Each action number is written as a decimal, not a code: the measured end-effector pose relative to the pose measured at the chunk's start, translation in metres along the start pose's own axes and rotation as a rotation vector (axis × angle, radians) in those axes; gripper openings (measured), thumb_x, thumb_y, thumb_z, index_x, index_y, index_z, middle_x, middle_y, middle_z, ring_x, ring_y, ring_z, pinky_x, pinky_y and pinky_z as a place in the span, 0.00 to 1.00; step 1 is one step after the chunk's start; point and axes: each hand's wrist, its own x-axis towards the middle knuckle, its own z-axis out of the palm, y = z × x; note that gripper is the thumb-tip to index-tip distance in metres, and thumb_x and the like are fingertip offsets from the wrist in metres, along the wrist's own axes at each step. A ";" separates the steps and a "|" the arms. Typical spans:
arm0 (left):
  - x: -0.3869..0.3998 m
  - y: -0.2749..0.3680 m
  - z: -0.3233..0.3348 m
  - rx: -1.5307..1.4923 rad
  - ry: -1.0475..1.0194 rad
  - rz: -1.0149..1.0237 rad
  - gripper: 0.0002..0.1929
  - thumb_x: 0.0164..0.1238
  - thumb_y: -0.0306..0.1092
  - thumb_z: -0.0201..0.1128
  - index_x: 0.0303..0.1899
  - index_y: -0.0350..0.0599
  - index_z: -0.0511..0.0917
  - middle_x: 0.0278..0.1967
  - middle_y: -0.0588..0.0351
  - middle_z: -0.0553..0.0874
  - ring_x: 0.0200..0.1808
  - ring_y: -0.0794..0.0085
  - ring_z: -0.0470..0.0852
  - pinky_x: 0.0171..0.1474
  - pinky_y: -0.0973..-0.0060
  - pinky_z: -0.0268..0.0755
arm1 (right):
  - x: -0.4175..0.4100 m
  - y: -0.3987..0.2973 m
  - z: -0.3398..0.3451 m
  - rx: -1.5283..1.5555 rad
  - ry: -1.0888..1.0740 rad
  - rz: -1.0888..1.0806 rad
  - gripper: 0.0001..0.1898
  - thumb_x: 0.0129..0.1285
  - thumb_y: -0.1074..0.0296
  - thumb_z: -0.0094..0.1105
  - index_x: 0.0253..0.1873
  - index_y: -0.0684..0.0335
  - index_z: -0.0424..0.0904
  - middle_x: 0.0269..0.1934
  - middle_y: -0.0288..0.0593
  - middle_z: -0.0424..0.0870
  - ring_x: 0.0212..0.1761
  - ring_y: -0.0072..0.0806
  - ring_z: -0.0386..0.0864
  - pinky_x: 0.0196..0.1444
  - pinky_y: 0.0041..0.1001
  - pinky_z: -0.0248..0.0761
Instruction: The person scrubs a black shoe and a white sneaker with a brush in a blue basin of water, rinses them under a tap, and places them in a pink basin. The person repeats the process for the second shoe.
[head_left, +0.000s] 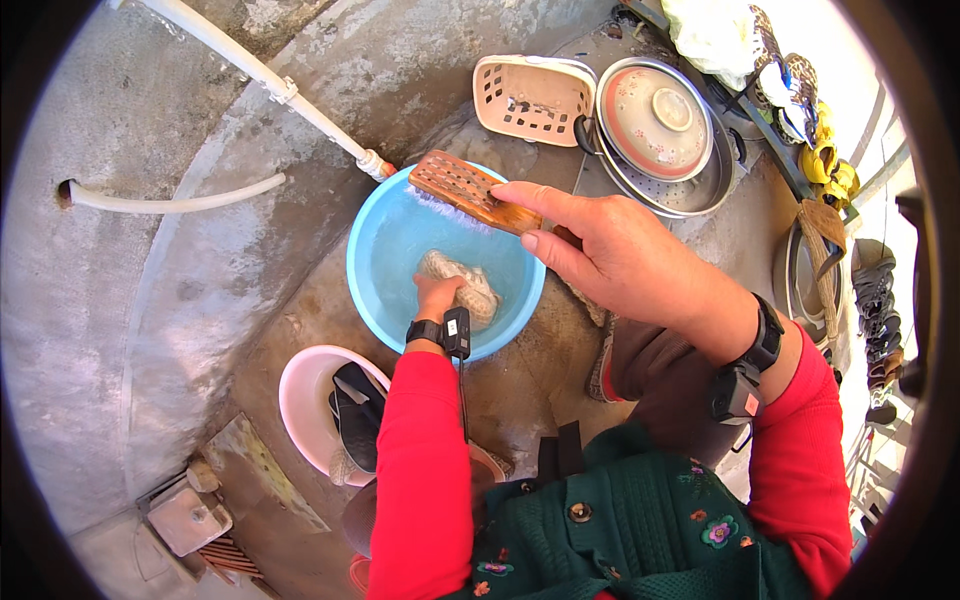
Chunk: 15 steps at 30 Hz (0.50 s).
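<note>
A blue plastic basin (360, 300) with water in it stands on the floor before me. My left hand (440, 294) reaches into it and grips a wet, light patterned shoe (480, 292). Over the basin's upper right edge, my right hand (592, 244) holds a wooden scrub brush (469, 191) by its handle end, its pale bristles facing down towards the water. Brush and shoe are apart.
A pink basin (296, 401) holding dark footwear (356, 420) stands at lower left. Beyond the blue basin are a perforated plastic basket (534, 127) and a metal steamer pot with a patterned lid (656, 124). A white pipe (255, 67) runs along the concrete wall.
</note>
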 end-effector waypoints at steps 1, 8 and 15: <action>0.002 0.005 -0.011 -0.027 -0.052 0.063 0.53 0.42 0.30 0.76 0.70 0.31 0.51 0.58 0.38 0.77 0.57 0.54 0.80 0.60 0.66 0.74 | -0.002 0.000 -0.001 -0.009 0.012 -0.011 0.20 0.68 0.64 0.53 0.63 0.61 0.73 0.28 0.57 0.81 0.31 0.54 0.81 0.34 0.45 0.73; -0.008 0.011 -0.058 0.144 -0.002 0.342 0.49 0.46 0.26 0.73 0.73 0.39 0.54 0.60 0.41 0.76 0.57 0.57 0.80 0.56 0.66 0.77 | -0.008 -0.005 -0.003 -0.036 0.041 -0.075 0.21 0.68 0.63 0.54 0.64 0.60 0.73 0.26 0.56 0.81 0.30 0.54 0.81 0.33 0.46 0.72; -0.010 -0.018 -0.025 0.452 0.105 0.245 0.55 0.47 0.29 0.76 0.75 0.47 0.47 0.61 0.34 0.73 0.62 0.45 0.75 0.64 0.61 0.70 | -0.005 0.002 0.000 -0.054 0.008 -0.057 0.21 0.68 0.63 0.55 0.64 0.61 0.72 0.27 0.56 0.81 0.30 0.53 0.81 0.33 0.45 0.72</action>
